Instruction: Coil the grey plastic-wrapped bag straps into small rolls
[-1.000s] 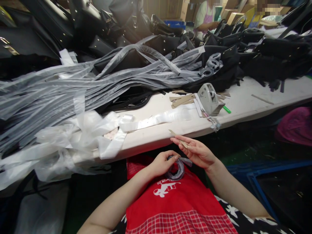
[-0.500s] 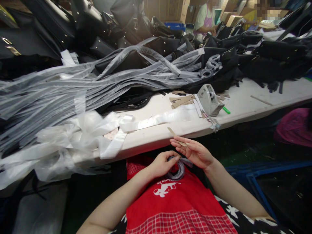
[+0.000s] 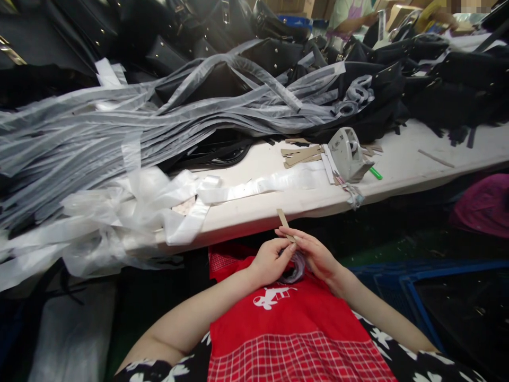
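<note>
Close in front of the red apron (image 3: 274, 318), my two hands meet. My left hand (image 3: 272, 259) is closed on a coiled strap (image 3: 295, 268) in clear plastic film, and the coil hangs below the fingers. My right hand (image 3: 314, 253) is closed on a narrow tan cardboard strip (image 3: 282, 218), whose free end points up toward the table edge. The fingertips of both hands come together at the coil's top, and what lies between them is partly hidden.
Many film-wrapped straps (image 3: 167, 124) lie along the table (image 3: 254, 212). Crumpled clear film (image 3: 139, 204) hangs over its edge. A grey tape dispenser (image 3: 350, 156) stands beside cardboard strips (image 3: 302, 155) and a green-handled tool (image 3: 376, 173). Black bags (image 3: 191, 53) are piled behind; a co-worker's arm (image 3: 358, 22) shows beyond.
My right hand has come left to meet my left hand at the coil, and the cardboard strip has turned more upright. The view has tilted slightly down.
</note>
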{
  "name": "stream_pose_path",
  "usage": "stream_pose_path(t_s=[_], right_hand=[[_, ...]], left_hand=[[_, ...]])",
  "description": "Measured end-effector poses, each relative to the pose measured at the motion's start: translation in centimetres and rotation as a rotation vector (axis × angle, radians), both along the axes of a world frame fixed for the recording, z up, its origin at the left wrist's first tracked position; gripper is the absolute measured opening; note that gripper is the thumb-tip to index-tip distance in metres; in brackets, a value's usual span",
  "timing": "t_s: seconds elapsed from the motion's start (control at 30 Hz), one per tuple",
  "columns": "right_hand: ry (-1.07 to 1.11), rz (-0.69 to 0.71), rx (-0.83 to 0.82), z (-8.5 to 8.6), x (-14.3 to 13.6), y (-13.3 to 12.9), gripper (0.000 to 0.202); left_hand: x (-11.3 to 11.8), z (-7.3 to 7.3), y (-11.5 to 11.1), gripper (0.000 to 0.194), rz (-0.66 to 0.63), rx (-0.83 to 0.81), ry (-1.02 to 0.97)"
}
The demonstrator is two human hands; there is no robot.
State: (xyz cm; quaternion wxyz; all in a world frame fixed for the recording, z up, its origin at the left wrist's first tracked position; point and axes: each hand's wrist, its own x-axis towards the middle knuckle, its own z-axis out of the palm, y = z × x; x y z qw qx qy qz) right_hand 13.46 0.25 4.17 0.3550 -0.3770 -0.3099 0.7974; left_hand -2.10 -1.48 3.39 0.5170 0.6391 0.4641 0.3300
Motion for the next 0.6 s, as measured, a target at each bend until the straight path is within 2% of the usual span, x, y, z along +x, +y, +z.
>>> stream_pose_path(t_s=[0.43,0.5,0.6], right_hand=[[-0.033,-0.029,-0.028,-0.21,-0.47,-0.26,0.042],[-0.061,-0.032,0.003,-0.29,-0.53,-0.29,0.043],[-0.158,-0.041,0.151,-0.51,-0.56,-0.32,0.045]], left_hand=[[-0.23,0.18,0.11,0.034,0.005,-0.018,-0.004],[-0.13,0.01,0.15,0.028,0.021,-0.066,-0.048],[0.01,-0.24,0.22,0.021,0.066,-0.190,-0.139]])
